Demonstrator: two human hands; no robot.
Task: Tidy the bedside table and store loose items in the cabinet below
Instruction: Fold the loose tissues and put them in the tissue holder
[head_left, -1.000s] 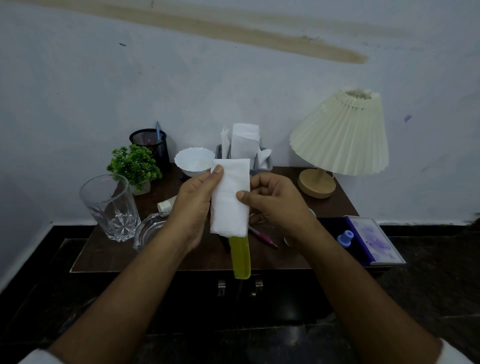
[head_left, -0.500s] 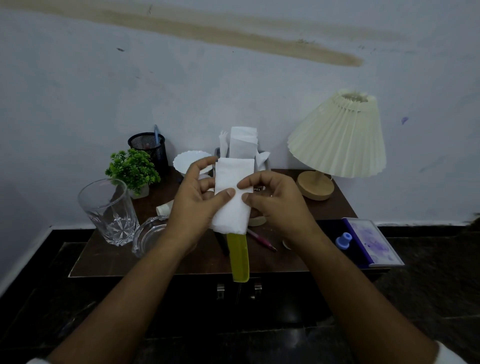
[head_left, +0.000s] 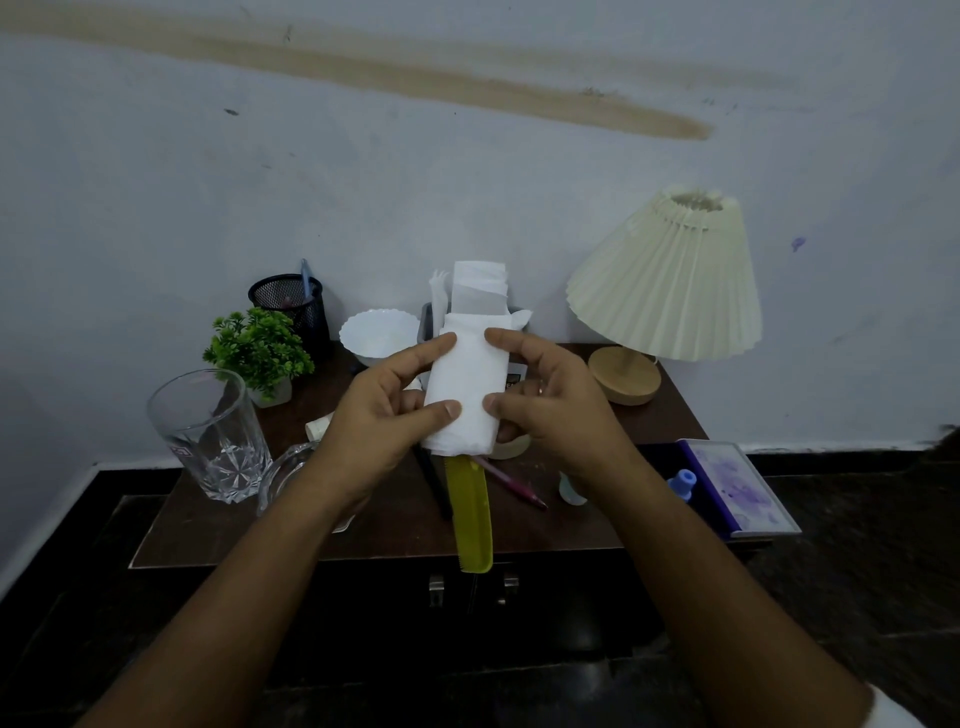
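Both hands are raised over the middle of the bedside table, sharing one folded white tissue between them. The left hand pinches its left edge between thumb and forefinger, and the right hand pinches the right edge the same way. The tissue is held upright, in front of the tissue holder at the far edge of the table. Just below the tissue a yellow comb seems to lie on the tabletop with its near end past the front edge; its far end is hidden behind the tissue. A pink pen lies just right of the comb. At the left stand a glass tumbler, a small green plant and a black mesh pen cup, with a white bowl beside them. A pleated lamp stands at the far right, and a purple-covered book lies at the near right corner. Below the tabletop, the cabinet shows two metal handles.
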